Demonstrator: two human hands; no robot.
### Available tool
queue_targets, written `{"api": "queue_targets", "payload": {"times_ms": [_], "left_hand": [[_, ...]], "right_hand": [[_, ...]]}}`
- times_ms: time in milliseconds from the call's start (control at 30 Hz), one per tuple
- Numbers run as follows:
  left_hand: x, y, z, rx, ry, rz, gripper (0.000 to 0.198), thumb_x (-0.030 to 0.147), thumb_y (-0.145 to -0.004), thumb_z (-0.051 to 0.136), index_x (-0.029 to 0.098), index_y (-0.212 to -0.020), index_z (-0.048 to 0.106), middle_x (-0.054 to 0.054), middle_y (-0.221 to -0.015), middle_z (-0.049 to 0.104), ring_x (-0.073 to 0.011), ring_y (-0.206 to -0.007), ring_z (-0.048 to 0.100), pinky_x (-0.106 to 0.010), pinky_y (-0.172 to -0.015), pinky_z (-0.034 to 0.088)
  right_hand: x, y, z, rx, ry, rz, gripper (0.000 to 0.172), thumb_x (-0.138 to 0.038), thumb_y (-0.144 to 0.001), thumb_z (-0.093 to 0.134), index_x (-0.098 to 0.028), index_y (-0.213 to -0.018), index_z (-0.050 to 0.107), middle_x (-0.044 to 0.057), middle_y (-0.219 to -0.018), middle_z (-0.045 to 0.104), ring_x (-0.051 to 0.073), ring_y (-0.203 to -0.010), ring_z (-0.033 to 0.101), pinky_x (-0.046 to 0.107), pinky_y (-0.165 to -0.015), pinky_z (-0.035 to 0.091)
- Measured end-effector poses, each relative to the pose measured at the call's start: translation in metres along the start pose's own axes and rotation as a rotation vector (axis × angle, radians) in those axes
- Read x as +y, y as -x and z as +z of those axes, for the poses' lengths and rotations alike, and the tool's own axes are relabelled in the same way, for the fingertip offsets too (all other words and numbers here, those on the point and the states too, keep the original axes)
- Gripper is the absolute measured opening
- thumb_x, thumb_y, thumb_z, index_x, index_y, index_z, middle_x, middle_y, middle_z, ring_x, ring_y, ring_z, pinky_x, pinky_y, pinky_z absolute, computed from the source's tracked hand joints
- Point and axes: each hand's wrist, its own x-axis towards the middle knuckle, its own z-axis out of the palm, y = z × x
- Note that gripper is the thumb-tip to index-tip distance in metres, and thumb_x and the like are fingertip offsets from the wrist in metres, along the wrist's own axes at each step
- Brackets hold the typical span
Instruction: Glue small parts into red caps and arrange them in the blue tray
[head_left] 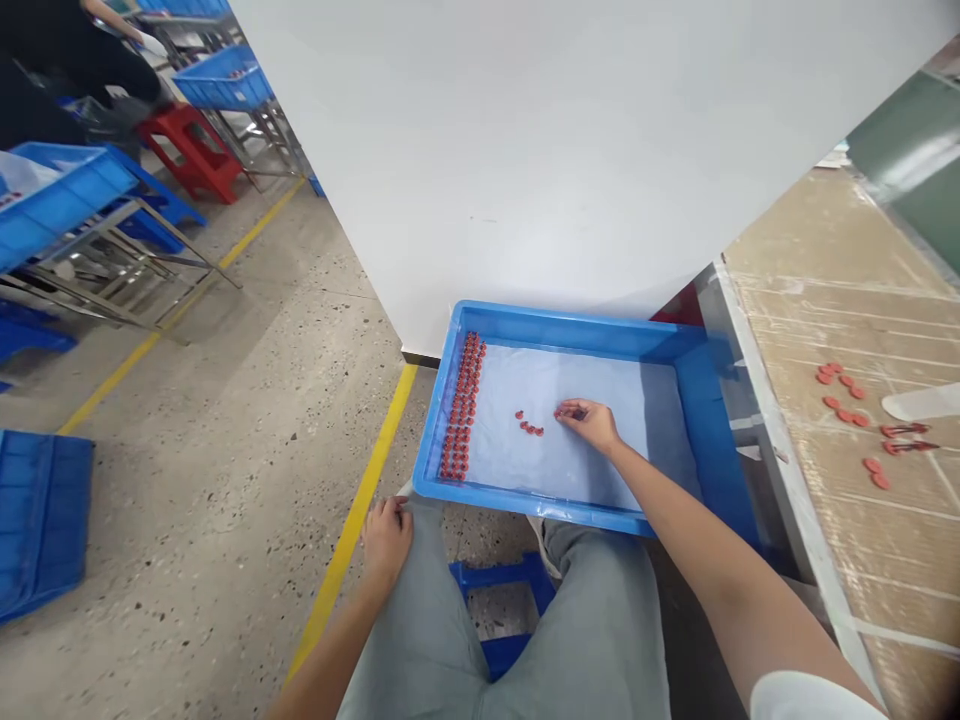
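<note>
A blue plastic tray (pixel 581 312) lined with a pale sheet (pixel 517 465) stands in front of me. Rows of small red round pieces with dark centres (pixel 463 405) line its left end. Several loose red pieces (pixel 531 429) lie on the sheet near the middle. Just to their right, my right hand (pixel 589 422) pinches small red pieces between its fingertips; how many I cannot make out. My left hand (pixel 388 537) lies on my left knee outside the tray's near left corner, holding nothing, with its fingers slightly apart.
On the right, a cardboard-covered table (pixel 832 320) carries red discs (pixel 846 411), two dark-tipped red parts (pixel 907 438) and a white strip (pixel 922 402). A white partition (pixel 525 150) rises behind the tray. At left are blue bins (pixel 45 510), a red stool (pixel 191 150) and a co-worker (pixel 67 60).
</note>
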Motion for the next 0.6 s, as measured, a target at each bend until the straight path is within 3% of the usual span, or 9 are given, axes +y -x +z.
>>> {"api": "queue_targets", "payload": {"times_ms": [233, 600], "left_hand": [[0.012, 0.002, -0.001, 0.009, -0.148, 0.025, 0.026, 0.025, -0.090, 0.042, 0.018, -0.105, 0.062, -0.012, -0.109, 0.063, -0.0277, -0.110, 0.056, -0.042, -0.096, 0.037], [0.015, -0.006, -0.001, 0.007, -0.226, 0.044, 0.023, 0.024, -0.090, 0.043, 0.019, -0.100, 0.063, -0.010, -0.104, 0.064, -0.0267, -0.105, 0.055, -0.039, -0.090, 0.036]], "right_hand": [[-0.009, 0.009, -0.002, 0.062, 0.164, 0.068, 0.047, -0.048, -0.070, 0.075, -0.021, -0.107, 0.069, 0.005, -0.096, 0.075, 0.016, -0.067, 0.065, 0.031, -0.071, 0.053], [-0.035, -0.013, 0.010, 0.046, 0.328, 0.072, 0.024, -0.035, -0.078, 0.066, -0.025, -0.100, 0.071, 0.001, -0.097, 0.077, 0.017, -0.072, 0.069, 0.031, -0.076, 0.052]]}}
